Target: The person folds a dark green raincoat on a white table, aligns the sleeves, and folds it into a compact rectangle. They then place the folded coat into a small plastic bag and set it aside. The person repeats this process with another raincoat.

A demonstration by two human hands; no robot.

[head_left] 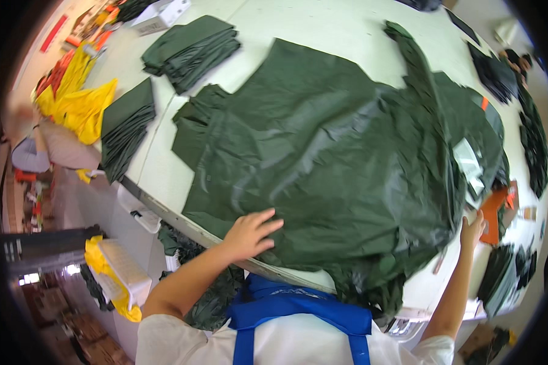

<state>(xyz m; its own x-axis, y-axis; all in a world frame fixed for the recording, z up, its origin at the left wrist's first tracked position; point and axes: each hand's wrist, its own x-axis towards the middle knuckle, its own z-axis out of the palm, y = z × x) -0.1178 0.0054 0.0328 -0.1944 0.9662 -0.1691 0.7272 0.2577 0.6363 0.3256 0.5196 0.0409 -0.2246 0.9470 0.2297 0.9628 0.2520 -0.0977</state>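
Note:
A large dark green coated garment [323,164] lies spread and wrinkled on the white table, with a narrow sleeve-like strip [423,79] at its upper right. My left hand [249,235] rests on its near left edge, fingers spread flat. Beyond the garment's lower right corner is my right hand [472,231], thumb and a finger apart, the other fingers hardly showing. Beside that hand is an orange flat piece [492,218]; whether they touch is unclear. Part of the garment hangs over the near table edge in front of my blue apron [298,307].
Folded green stacks lie at the far left [192,52] and left edge [128,131]. Clear plastic packets [467,161] sit on green cloth at right. A white basket [123,274] with yellow cloth stands below left. Another person's arm [67,143] is at far left near yellow cloth [85,109].

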